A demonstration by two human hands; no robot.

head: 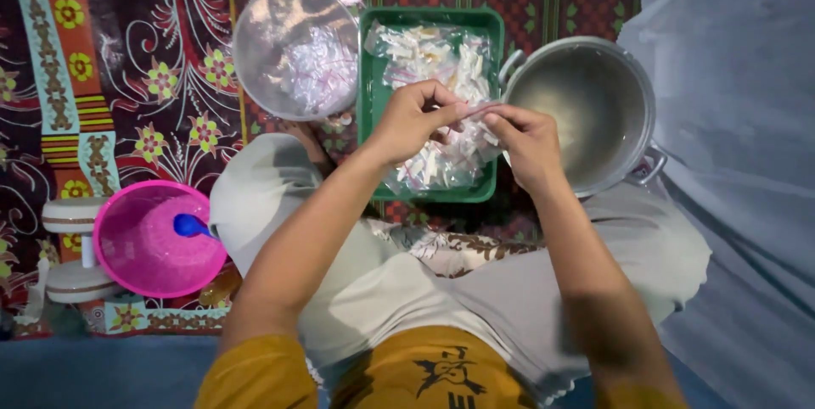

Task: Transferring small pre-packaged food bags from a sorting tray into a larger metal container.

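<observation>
My left hand (413,120) and my right hand (525,139) meet over a green tray (371,78) and pinch between them a small clear plastic bag (477,109) with a pink strip along its top. The tray holds a heap of several similar small filled bags (433,61). Both hands hover just above the tray's right half, fingertips nearly touching. Whether the pinched bag holds anything cannot be made out.
A metal pot (594,112) with pale liquid stands right of the tray. A clear round bowl (293,48) of plastic bags sits to its left. A pink bowl (148,239) with a blue scoop (188,225) lies at the left on the patterned mat (153,78).
</observation>
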